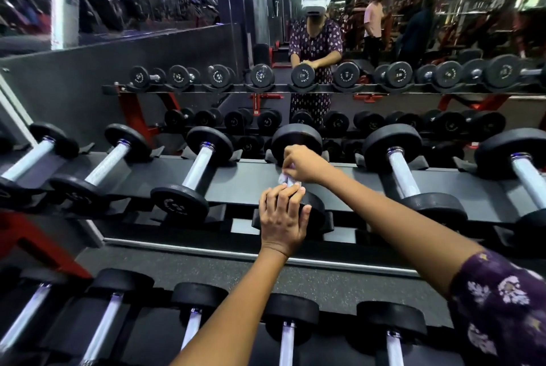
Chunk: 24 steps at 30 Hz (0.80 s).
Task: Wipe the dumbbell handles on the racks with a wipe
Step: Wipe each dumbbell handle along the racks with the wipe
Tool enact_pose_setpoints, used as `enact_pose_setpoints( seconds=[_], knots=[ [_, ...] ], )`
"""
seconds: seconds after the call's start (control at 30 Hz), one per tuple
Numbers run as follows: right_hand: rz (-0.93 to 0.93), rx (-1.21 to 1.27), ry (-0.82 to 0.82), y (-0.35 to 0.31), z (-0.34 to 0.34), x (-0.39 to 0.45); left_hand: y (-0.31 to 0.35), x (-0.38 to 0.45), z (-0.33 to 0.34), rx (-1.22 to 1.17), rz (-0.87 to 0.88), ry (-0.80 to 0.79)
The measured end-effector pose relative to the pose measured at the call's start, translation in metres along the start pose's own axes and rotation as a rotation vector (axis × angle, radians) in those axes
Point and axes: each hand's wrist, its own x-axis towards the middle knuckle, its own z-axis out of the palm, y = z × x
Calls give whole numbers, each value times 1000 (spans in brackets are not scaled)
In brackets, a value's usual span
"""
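Note:
A black dumbbell (297, 136) lies on the upper rack shelf (248, 185) straight ahead. My right hand (301, 163) grips a white wipe (285, 179) wrapped round its silver handle, which is mostly hidden under both hands. My left hand (282, 217) lies over the dumbbell's near head (316, 209), fingers curled over its top edge. More dumbbells with bare silver handles sit to the left (201, 163) and right (403, 172) on the same shelf.
A lower shelf of dumbbells (288, 342) runs along the bottom of the view, close to my arms. A wall mirror (384, 40) behind the rack reflects me, other people and gym machines. Red rack legs (38, 247) stand at left.

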Motion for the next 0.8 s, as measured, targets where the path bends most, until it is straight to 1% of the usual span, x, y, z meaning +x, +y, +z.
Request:
enact_pose_setpoints(
  seconds=[0.03,0.07,0.17,0.2,0.23,0.33,0.37,0.43,0.53,0.63,0.67,0.73,0.8],
  knots=[
    [-50,-15,-46,0,-1,-1,0,0,0,-4,0,-6],
    [-60,-22,-57,3,-4,0,0,0,0,-4,1,-6],
    [60,39,12,15,-14,6,0,3,-2,1,-1,1],
    [67,34,22,15,-14,5,0,2,-2,-2,-2,-1],
    [35,6,1,11,-13,2,-1,2,-2,-4,-4,-5],
    [-165,-43,-210,-6,-10,-11,0,1,-3,0,-13,-16],
    [-197,-35,-253,-7,-14,-14,-1,1,-3,0,-13,-18],
    [-228,-25,-225,-2,-19,-12,0,2,-3,4,-11,-17],
    [-184,-6,-128,1,-17,-18,1,2,-4,-1,-15,-14],
    [-185,167,-154,5,-5,-32,2,1,-4,1,-22,-17],
    [-152,261,-178,10,-2,-39,3,1,-4,5,-27,-18],
    [-28,529,-244,22,-4,-49,3,1,-4,10,-38,-22],
    [59,689,-273,23,-7,-53,4,0,-3,14,-56,-23]
  ],
)
